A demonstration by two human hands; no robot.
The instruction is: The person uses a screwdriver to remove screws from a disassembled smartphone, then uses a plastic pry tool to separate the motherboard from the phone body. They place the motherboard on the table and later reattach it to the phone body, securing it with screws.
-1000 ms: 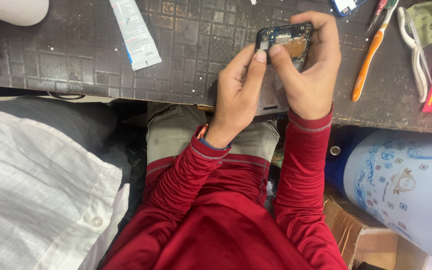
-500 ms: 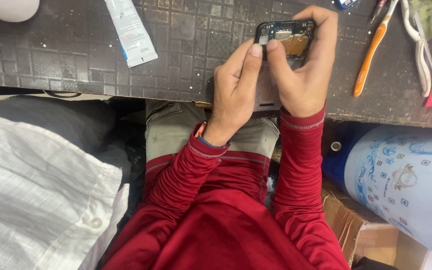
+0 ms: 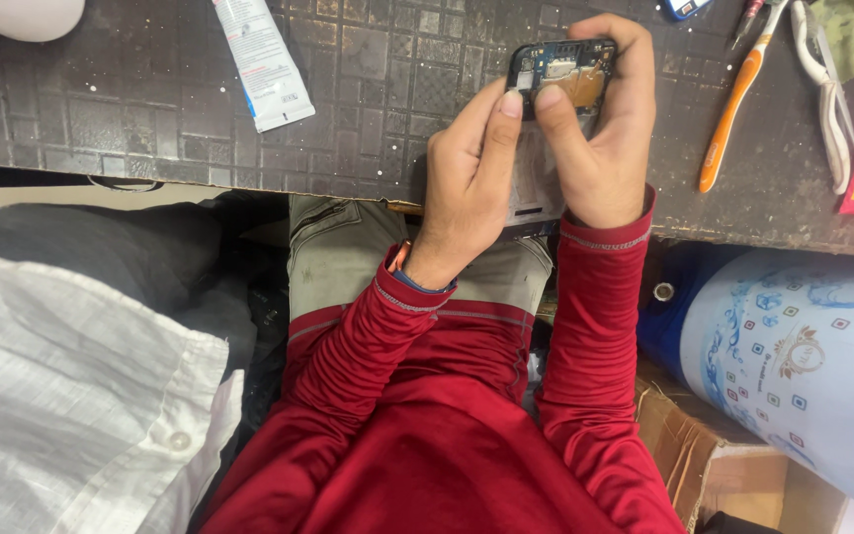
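Barely shifted, both hands point(image 3: 546, 148) still clasp the opened phone point(image 3: 560, 74) between them.

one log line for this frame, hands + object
left hand: on phone | right hand: grips phone | phone: opened, over bench

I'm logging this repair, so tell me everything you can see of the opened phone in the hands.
The opened black phone has its back cover off, showing a dark circuit board, small metal parts and a tan patch. It lies over the dark tiled worktop's near edge. The right hand wraps its top and side, the left hand presses a fingertip on its upper left corner.
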